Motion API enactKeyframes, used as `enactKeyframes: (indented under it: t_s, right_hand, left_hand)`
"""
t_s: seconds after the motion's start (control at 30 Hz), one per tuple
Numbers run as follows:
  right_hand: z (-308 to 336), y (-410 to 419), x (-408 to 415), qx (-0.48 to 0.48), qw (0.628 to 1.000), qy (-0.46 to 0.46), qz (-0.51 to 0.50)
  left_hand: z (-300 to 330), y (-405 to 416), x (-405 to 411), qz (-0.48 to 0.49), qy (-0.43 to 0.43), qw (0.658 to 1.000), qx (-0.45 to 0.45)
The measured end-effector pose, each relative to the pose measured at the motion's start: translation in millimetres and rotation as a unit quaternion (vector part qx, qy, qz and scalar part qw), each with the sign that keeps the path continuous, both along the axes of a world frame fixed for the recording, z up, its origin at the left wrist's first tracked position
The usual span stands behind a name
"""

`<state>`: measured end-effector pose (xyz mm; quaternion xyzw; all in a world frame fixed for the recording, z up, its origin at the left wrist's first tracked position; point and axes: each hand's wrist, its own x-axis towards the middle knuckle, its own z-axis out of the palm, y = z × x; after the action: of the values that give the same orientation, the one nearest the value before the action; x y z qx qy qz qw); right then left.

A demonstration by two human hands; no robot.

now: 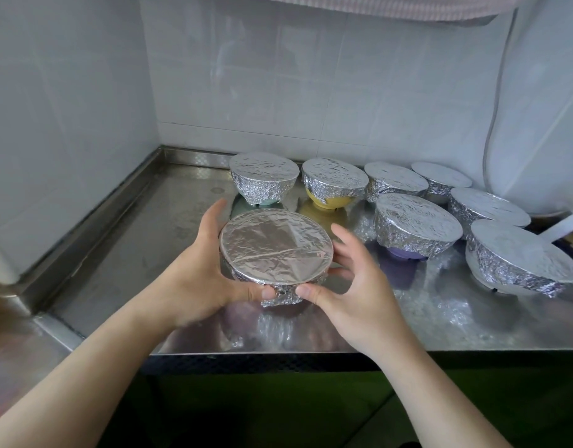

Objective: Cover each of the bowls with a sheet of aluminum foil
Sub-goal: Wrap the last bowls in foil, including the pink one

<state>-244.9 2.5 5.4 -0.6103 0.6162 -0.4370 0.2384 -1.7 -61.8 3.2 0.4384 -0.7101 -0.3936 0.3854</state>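
While both hands' fingers clasp a foil-covered bowl (276,248), the steel counter (123,250) meets white-tiled walls (311,92).

Foil-wrapped bowl (276,246) between my hands, seven more behind and to the right.

My left hand (197,273) flanks its left, my right hand (349,286) its right, above the stainless steel counter (123,253); other foil-covered bowls (414,224) stand near the tiled back wall (311,92).

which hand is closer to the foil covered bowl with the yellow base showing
Right. The right hand has its fingertips reaching up just below the yellow bowl; the left hand sits farther off, across the held bowl.
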Motion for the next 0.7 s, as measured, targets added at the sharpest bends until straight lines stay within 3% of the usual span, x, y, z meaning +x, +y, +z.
enactKeyframes:
  t_s: [0.2, 0.37, 0.57, 0.7]
  right_hand:
    - [0, -1, -16, 0.006, 0.999, -0.014, -0.042]
    - [-5, 1, -2, -0.046, 0.992, -0.027, -0.111]
    - [-8, -2, 15, -0.029, 0.982, -0.142, -0.122]
    - [-5, -2, 17, -0.026, 0.98, -0.161, -0.114]
  left_hand:
    - [1, -7, 8, -0.033, -0.001, 0.999, 0.028]
    - [2, -5, 5, -0.03, 0.002, 0.999, 0.043]
    - [-3, 3, -10, 0.016, 0.002, 0.999, 0.045]
    - [-6, 4, -12, 0.042, -0.008, 0.999, 0.026]
